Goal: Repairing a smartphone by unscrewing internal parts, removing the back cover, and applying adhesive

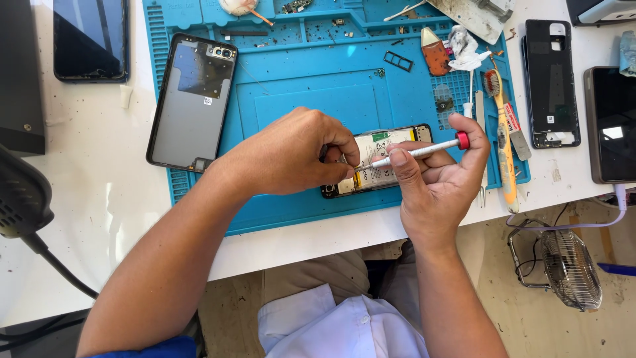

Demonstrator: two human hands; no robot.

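Opened phone [381,162], its back off and insides showing, lies near the front edge of the blue work mat [298,86]. His left hand [291,152] curls over its left half, fingertips pinched down on it. The right hand [440,176] is closed around a slim silver screwdriver [424,150] with a red cap, tip angled down onto the phone. A detached back cover [192,103] rests on the mat's left side, well apart.

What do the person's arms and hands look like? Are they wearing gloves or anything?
No gloves: the left hand and the right hand are both bare, with no rings or watch showing. The forearms are bare too. A blue sleeve edge shows on the left upper arm.
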